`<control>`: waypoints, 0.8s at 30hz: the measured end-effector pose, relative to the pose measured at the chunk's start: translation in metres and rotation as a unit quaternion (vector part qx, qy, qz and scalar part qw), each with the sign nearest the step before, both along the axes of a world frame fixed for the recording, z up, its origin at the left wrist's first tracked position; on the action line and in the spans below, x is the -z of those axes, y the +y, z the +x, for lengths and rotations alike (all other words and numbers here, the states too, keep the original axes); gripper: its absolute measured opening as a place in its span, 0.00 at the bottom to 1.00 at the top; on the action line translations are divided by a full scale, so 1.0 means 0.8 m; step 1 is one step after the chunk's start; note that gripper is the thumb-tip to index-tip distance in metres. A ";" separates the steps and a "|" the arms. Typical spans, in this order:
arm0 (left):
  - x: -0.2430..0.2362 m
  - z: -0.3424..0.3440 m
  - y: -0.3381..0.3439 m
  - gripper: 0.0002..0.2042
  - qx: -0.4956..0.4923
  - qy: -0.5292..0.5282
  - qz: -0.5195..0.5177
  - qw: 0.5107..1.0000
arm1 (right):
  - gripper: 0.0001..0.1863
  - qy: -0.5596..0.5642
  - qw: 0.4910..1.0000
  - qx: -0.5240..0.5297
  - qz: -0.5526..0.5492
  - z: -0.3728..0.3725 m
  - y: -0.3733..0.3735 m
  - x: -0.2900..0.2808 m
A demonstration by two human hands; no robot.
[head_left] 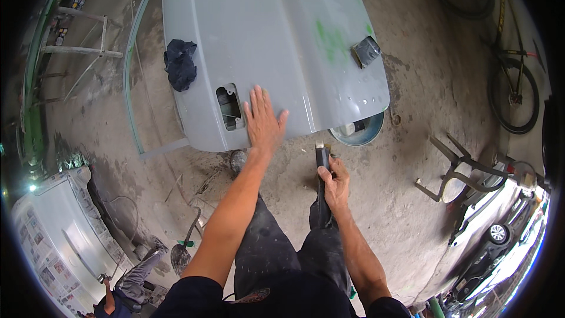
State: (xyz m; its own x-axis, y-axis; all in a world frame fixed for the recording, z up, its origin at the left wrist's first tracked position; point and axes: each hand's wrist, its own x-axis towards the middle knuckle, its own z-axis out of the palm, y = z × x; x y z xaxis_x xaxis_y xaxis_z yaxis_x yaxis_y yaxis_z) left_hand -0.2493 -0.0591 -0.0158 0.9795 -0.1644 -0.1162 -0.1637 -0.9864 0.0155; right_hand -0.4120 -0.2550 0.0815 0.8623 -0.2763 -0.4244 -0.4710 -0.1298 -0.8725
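A grey primed car door point(259, 35) lies in front of me, with a green patch showing through on its right part. My left hand point(265, 121) rests flat on its near edge, fingers spread, just right of the handle opening point(229, 107). In my right hand point(335, 184) is a long black sanding block point(323, 188), held upright in front of my legs, apart from the door. A crumpled black cloth point(180, 65) sits on the door's left edge. Toward the right edge lies a small dark folded pad point(366, 52).
A blue basin point(366, 135) stands below the door's near right corner. To the right are a chair point(462, 171) and a bicycle point(509, 70). At lower left another person point(126, 288) works beside a silver panel point(65, 241) masked with newspaper. A metal stand point(85, 50) is at far left.
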 end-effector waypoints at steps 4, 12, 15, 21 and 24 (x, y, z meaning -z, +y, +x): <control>-0.008 -0.063 -0.015 0.43 0.014 0.037 0.000 0.999 | 0.25 0.065 0.989 0.065 0.117 0.011 0.004 0.007; -0.035 -0.106 -0.006 0.42 0.033 0.123 -0.096 0.987 | 0.26 0.154 0.949 0.120 0.248 0.009 0.029 0.011; -0.031 -0.058 0.031 0.39 0.044 0.059 -0.062 0.995 | 0.26 0.083 0.984 0.043 0.153 0.013 0.040 0.005; -0.015 -0.009 0.075 0.36 0.069 0.007 -0.113 0.991 | 0.25 0.009 0.998 -0.055 -0.020 0.062 0.065 0.002; -0.019 -0.041 0.078 0.36 0.126 0.067 -0.102 0.985 | 0.25 -0.077 0.978 -0.095 -0.172 0.104 0.084 0.011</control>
State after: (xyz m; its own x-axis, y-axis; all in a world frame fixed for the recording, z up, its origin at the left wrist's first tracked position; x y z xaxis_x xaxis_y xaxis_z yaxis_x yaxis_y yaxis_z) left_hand -0.2824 0.0034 -0.0003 0.8828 -0.4337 -0.1806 -0.3863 -0.8889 0.2462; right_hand -0.3290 -0.1878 0.0727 0.9583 -0.2091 -0.1949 -0.2760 -0.4998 -0.8210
